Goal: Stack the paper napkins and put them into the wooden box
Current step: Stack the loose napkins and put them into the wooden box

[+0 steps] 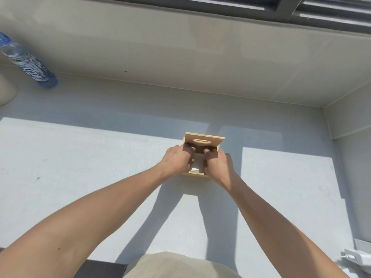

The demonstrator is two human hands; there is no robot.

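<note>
A small wooden box (202,141) stands on the white table, a little right of centre, its lid with an oval slot raised at the far side. Both hands reach into the box from the near side. My left hand (176,159) covers the left half of the opening, fingers curled down inside. My right hand (218,163) covers the right half in the same way. Between the hands a strip of white paper napkins (197,164) shows inside the box. The fingertips press on or hold the napkins; most of the stack is hidden.
A blue-labelled plastic bottle (30,65) lies tilted at the far left by the wall, next to a pale round object (7,91). A white charger with cable (355,257) sits at the near right edge. A window sill wall runs along the back.
</note>
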